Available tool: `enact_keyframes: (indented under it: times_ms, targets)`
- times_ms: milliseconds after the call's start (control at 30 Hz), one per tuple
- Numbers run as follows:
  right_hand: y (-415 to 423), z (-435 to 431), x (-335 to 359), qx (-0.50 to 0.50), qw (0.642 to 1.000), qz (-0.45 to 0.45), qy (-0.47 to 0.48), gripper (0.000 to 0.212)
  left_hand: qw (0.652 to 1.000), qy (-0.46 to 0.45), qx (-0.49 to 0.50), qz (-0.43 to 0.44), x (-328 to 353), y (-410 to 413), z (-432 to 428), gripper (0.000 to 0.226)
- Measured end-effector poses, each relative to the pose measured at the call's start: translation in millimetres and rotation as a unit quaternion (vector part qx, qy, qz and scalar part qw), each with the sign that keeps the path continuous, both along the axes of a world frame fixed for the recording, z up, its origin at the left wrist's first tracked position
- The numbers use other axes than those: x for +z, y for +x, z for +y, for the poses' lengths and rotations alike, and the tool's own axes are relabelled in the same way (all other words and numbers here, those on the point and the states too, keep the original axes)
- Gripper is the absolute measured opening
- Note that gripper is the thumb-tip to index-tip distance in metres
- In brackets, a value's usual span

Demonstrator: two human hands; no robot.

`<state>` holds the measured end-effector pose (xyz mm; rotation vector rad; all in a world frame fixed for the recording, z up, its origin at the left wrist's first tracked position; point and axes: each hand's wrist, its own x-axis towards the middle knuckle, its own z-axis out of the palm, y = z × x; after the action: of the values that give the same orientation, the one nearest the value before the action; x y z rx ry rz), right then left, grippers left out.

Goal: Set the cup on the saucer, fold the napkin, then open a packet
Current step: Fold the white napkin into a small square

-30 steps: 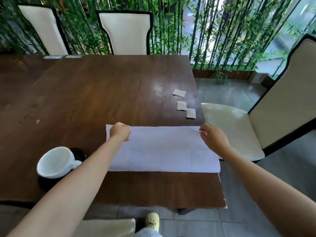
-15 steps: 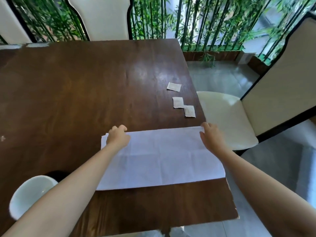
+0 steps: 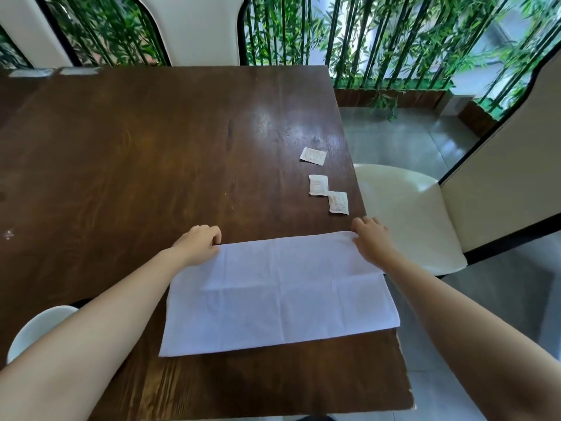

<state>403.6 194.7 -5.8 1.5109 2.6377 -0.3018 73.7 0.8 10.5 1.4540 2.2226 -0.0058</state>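
Observation:
A white napkin (image 3: 279, 293) lies flat near the table's front edge as a wide rectangle with crease lines. My left hand (image 3: 197, 244) sits on its far left corner with fingers curled. At the far right corner, by the table's right edge, my right hand (image 3: 372, 241) grips the cloth. A white cup (image 3: 39, 329) shows at the lower left, partly behind my left forearm. A dark sliver of saucer (image 3: 82, 302) shows just behind the cup. Three small white packets (image 3: 313, 155) (image 3: 318, 185) (image 3: 338, 202) lie beyond my right hand.
The dark wooden table (image 3: 151, 162) ends just right of the napkin. A cream chair (image 3: 403, 214) stands close on the right and another chair (image 3: 200, 28) at the far side. Bamboo stems (image 3: 379, 41) stand behind the table.
Both hands have stayed at the napkin's far corners and lowered them flat onto the table. The view has tilted down and closer, so the cup has slid to the lower left.

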Motion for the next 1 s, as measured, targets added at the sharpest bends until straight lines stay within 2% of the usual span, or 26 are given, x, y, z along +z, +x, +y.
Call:
enact_keyframes:
  times_ms: [200, 333, 467, 567, 733, 867, 1000]
  targets:
    - [4.5, 4.6, 4.2, 0.02, 0.999, 0.027, -0.022, 0.011, 0.997, -0.044, 0.02, -0.066, 6.4, -3.5, -10.8, 0.01]
    - [9.7, 6.1, 13.2, 0.035, 0.998, 0.03, -0.052, 0.017, 0.994, -0.093, -0.012, -0.048, 7.7, -1.4, -18.3, 0.003]
    - [14.3, 9.6, 31.9, 0.036, 0.991, 0.088, -0.097, 0.016, 0.993, -0.104, -0.014, -0.056, 19.8, -4.2, -26.6, 0.004]
    - [16.4, 13.5, 48.2, 0.007, 0.983, 0.143, -0.113, 0.02, 0.991, -0.097, 0.007, -0.089, 40.6, -13.0, -34.8, 0.006]
    - [19.1, 22.1, 76.9, -0.026, 0.967, 0.226, -0.116, 0.024, 0.993, -0.067, 0.042, -0.085, 76.6, -30.5, -47.3, 0.008]
    - [15.4, 32.4, 95.7, -0.023, 0.958, 0.273, -0.08, 0.019, 0.997, -0.023, 0.046, -0.054, 100.8, -37.5, -45.3, 0.012]
    - [5.9, 41.2, 111.1, -0.032, 0.948, 0.316, -0.023, 0.012, 0.995, 0.06, 0.085, -0.007, 122.4, -41.3, -31.8, 0.013]
